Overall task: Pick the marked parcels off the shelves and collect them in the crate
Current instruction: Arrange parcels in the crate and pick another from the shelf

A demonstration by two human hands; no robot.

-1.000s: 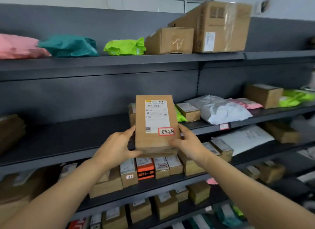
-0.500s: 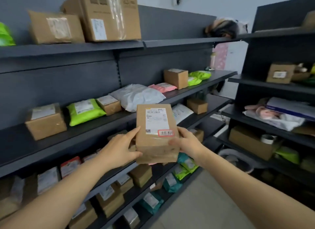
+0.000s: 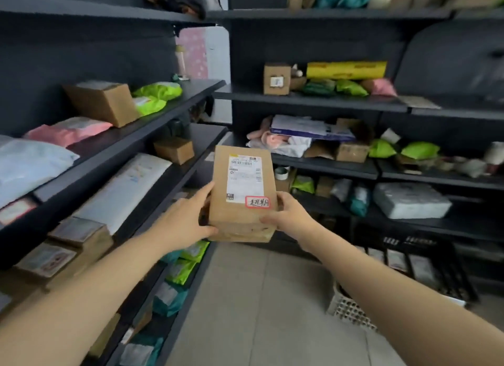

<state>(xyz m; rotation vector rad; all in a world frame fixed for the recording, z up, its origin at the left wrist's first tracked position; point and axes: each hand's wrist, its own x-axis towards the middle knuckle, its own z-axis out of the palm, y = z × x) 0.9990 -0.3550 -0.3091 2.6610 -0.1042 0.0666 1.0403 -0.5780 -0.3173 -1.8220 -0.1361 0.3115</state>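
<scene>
A flat brown cardboard parcel (image 3: 241, 193) with a white shipping label and a red-framed handwritten sticker is held up in front of me, clear of the shelves. My left hand (image 3: 182, 218) grips its lower left edge, thumb on the front. My right hand (image 3: 289, 214) grips its lower right corner, thumb across the bottom face. A white perforated crate (image 3: 347, 308) shows at the lower right on the floor, partly hidden behind my right forearm.
Dark shelves (image 3: 152, 125) run along the left with boxes, pink, white and green mailers. More dark shelving (image 3: 327, 101) faces me, filled with boxes and bags. A black wire rack (image 3: 425, 262) stands low right. Grey floor tiles (image 3: 245, 311) lie between.
The view has swung right, from the left shelf wall toward the corner and facing shelves. Both hands keep the same hold on the parcel, which stays centred before me. The crate has come into view.
</scene>
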